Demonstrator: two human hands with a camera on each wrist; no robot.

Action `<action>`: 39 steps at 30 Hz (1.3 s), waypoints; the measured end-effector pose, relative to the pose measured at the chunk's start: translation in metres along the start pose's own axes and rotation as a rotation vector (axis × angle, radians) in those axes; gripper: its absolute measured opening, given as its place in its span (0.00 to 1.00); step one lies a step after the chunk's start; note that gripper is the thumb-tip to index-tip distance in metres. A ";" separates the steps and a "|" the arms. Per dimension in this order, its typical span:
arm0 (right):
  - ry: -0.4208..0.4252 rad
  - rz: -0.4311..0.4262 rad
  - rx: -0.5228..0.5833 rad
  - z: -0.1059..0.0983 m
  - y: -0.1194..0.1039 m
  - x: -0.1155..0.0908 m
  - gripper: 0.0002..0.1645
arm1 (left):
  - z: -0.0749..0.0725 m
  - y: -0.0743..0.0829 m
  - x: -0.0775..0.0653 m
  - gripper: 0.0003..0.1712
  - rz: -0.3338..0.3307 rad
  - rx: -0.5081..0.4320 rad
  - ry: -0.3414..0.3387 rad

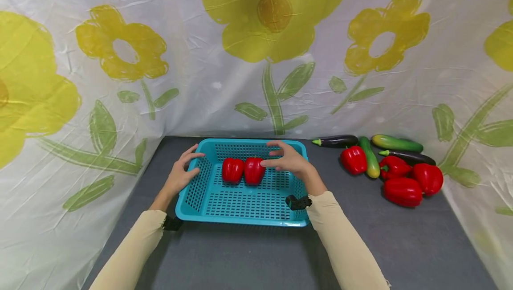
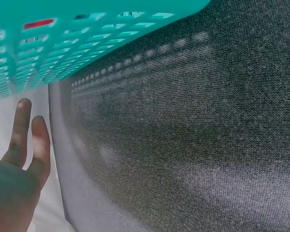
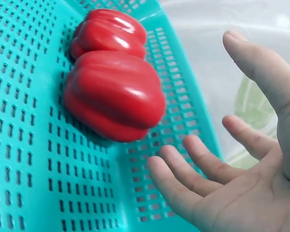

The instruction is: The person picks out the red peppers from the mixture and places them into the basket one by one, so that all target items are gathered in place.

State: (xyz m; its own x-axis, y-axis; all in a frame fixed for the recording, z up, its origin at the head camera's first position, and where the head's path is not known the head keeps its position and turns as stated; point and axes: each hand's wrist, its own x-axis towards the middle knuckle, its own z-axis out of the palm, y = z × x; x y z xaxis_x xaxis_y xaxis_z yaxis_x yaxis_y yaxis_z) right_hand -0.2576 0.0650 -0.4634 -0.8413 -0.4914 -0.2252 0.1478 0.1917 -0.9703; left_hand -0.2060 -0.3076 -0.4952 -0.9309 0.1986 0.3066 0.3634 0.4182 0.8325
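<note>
A blue-green perforated plastic basket (image 1: 244,221) lies on the dark grey tabletop. Inside it, two red bell peppers (image 1: 232,170) sit side by side near the middle; the right-hand one is the nearer pepper (image 3: 117,94) in the right wrist view. My left hand (image 1: 179,177) is at the basket's left rim, fingers apart and holding nothing; two of its fingers (image 2: 20,126) show outside the perforated wall. Over the basket's right part is my right hand (image 1: 291,161), fingers spread and bare, close to the right-hand pepper.
To the right lie more red bell peppers (image 1: 402,191), two eggplants (image 1: 338,141) and two green cucumber-like vegetables (image 1: 369,156). A white curtain (image 1: 188,80) with yellow flowers hangs behind the table. Black bands (image 1: 298,202) circle both wrists.
</note>
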 end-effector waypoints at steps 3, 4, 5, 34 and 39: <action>-0.004 -0.028 0.008 -0.005 -0.003 -0.006 0.43 | -0.001 0.013 -0.001 0.22 0.012 0.005 -0.012; -0.006 -0.035 0.010 -0.007 -0.003 -0.007 0.42 | -0.001 0.016 -0.001 0.22 0.012 0.009 -0.014; -0.004 -0.044 0.011 -0.008 -0.003 -0.009 0.42 | -0.001 0.018 -0.002 0.21 0.012 0.012 -0.016; 0.225 -0.257 0.094 -0.046 -0.004 -0.069 0.18 | -0.001 0.022 -0.003 0.22 0.003 0.037 -0.014; 0.245 -0.265 0.057 -0.055 -0.003 -0.079 0.19 | 0.000 0.020 -0.002 0.22 0.010 0.037 -0.011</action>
State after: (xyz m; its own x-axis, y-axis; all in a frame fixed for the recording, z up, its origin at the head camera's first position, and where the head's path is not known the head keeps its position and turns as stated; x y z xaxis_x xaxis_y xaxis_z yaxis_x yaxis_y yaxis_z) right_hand -0.2198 0.1497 -0.4380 -0.9527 -0.2986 0.0562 -0.0695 0.0342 -0.9970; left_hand -0.1968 -0.2997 -0.4793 -0.9268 0.2124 0.3099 0.3742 0.4482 0.8119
